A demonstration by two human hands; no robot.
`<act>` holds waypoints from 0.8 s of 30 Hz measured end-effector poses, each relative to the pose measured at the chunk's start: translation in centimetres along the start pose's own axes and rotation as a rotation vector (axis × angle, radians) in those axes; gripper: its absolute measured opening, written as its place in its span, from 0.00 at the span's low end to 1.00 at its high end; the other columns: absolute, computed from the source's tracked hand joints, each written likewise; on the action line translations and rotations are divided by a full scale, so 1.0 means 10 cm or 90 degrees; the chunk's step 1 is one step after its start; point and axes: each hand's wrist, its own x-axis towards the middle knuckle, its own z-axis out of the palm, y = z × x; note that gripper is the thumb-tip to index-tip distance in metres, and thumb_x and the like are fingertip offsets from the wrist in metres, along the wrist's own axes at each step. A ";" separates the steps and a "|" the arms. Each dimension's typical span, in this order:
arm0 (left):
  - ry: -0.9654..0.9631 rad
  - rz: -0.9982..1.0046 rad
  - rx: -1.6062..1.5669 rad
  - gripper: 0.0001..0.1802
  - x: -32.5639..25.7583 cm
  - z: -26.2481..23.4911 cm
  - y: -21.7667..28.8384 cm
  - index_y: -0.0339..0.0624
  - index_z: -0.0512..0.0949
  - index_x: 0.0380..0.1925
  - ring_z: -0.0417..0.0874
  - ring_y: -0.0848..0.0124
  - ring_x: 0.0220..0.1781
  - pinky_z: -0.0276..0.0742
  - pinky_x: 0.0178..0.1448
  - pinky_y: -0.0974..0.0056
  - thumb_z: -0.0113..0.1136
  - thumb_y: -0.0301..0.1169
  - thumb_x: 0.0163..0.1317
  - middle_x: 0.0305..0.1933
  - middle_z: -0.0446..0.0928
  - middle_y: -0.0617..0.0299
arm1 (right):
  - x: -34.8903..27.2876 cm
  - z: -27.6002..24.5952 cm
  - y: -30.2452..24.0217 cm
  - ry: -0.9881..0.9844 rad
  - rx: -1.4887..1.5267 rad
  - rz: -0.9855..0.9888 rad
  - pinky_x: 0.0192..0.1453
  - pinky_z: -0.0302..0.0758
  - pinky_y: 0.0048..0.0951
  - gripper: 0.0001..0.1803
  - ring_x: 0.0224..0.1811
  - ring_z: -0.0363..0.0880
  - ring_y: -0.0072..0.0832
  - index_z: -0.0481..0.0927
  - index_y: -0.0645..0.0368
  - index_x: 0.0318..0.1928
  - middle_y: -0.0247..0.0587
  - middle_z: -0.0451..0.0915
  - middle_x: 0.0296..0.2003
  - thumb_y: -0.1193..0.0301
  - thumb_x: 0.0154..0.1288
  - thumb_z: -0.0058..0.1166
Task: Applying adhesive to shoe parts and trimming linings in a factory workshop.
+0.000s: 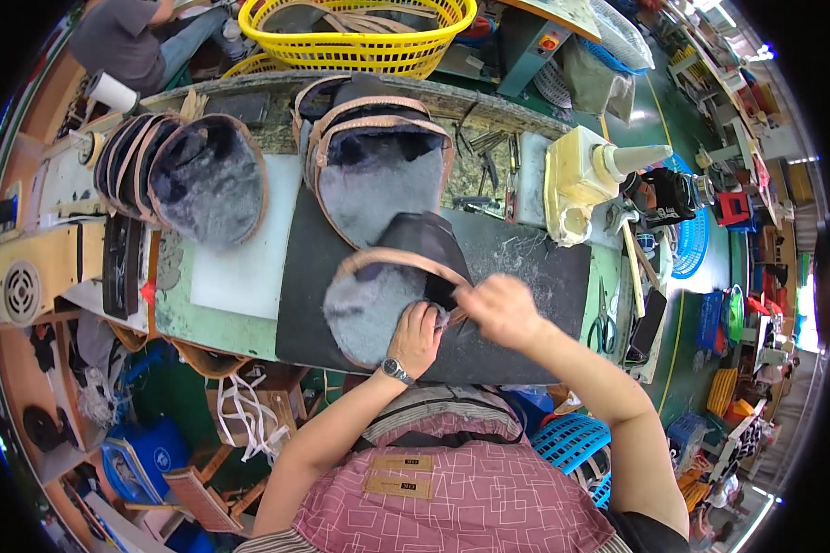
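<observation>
A rounded black piece with grey fleece lining [369, 313] and a tan strip [406, 258] along its rim lies on the black mat [535, 267] before me. My left hand [417, 339] is closed over its near right edge, fingers curled on the fleece. At the right end of the tan strip is my right hand [503, 311], closed like a fist and slightly blurred; what its fingers pinch is hidden. Just behind, similar fleece-lined pieces [378, 189] overlap in a stack. Another row of them [207, 184] leans together at the left.
Right of the mat stand a cream nozzled bottle [581, 170], a hammer [634, 267] and scissors [602, 323]. A yellow basket [360, 51] holds tan strips beyond the bench. A beige machine [41, 272] stands left; a person [124, 41] sits far left.
</observation>
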 end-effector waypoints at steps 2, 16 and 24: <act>0.017 -0.020 -0.001 0.27 -0.06 0.04 0.06 0.33 0.64 0.46 0.68 0.48 0.51 0.66 0.55 0.53 0.60 0.22 0.42 0.47 0.65 0.45 | -0.17 0.17 -0.11 -0.053 -0.021 -0.081 0.27 0.70 0.29 0.14 0.29 0.71 0.27 0.74 0.58 0.37 0.32 0.72 0.23 0.70 0.46 0.48; -0.124 0.026 0.185 0.22 0.13 0.09 0.17 0.37 0.69 0.46 0.69 0.58 0.47 0.68 0.47 0.58 0.51 0.27 0.48 0.52 0.67 0.54 | -0.11 0.69 0.48 -0.318 0.305 0.276 0.43 0.73 0.40 0.14 0.38 0.78 0.43 0.80 0.47 0.40 0.48 0.79 0.33 0.60 0.51 0.54; -0.154 0.039 0.302 0.26 0.29 0.12 0.24 0.33 0.68 0.45 0.70 0.57 0.47 0.71 0.45 0.59 0.58 0.31 0.44 0.47 0.69 0.48 | -0.30 -0.04 0.48 -0.415 0.570 0.347 0.40 0.73 0.35 0.13 0.35 0.79 0.33 0.78 0.55 0.41 0.44 0.79 0.30 0.67 0.54 0.52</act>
